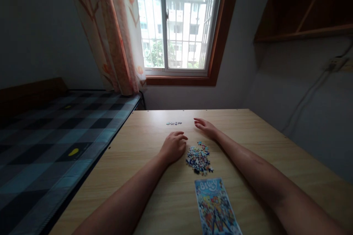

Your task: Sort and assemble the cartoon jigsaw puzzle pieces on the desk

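My left hand [173, 145] rests on the wooden table [132, 139], just left of a heap of small jigsaw puzzle pieces [198, 158]. Its fingers are loosely bent and apart, and nothing shows in them. Beyond the heap, my right hand [204, 126] lies low over the tabletop with its fingers stretched to the left, holding nothing visible. Ahead of both hands, a short row of puzzle pieces [174, 123] lies near the table's far side. A colourful picture sheet [216, 205] lettered "Bluey" lies nearest me, below the heap.
Along the table's left side stands a bed with a checked mattress [68, 136]. A window [184, 25] with a floral curtain [110, 36] is behind the table. On the right wall are a wooden shelf [303, 33] and a hanging cable [306, 97].
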Motion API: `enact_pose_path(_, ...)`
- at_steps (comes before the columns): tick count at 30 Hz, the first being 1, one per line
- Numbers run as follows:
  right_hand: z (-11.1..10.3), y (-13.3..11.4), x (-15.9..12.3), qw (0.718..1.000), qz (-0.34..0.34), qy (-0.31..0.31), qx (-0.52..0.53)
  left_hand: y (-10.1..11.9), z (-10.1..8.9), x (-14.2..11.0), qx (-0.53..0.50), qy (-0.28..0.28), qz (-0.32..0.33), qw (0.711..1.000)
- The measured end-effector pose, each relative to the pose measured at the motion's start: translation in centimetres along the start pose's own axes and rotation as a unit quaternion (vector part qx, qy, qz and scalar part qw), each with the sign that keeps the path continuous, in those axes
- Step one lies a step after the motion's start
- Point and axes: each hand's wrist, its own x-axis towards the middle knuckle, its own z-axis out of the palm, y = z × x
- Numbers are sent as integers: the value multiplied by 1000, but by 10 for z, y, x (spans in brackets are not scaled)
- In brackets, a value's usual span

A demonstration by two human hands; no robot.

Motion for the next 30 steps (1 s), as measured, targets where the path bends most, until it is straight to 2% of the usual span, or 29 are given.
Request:
enact_pose_path(3,-10,-9,-29,1000,-18,-12,17,0,1,-1,-36,13,62,997)
enact_pose_path(8,-23,-29,-75,998,-46,-13,51,7,-2,-1,-16,-38,127,991)
enact_pose_path(11,-24,-38,-90,998,-52,-17,8,8,-3,-1,2,-54,141,989)
enact_pose_path(19,-14,-43,-91,997,-57,0,-45,3,1,-2,16,-59,138,989)
enact_pose_path(23,-15,-44,-90,996,-55,1,-73,4,0,-1,20,-59,108,992)
enact_pose_path(27,-17,-51,-94,993,-81,14,-85,6,-1,-1,23,-59,85,994)
enact_pose_path(30,-19,-55,-95,993,-83,-5,-86,5,0,0,20,-56,79,995)
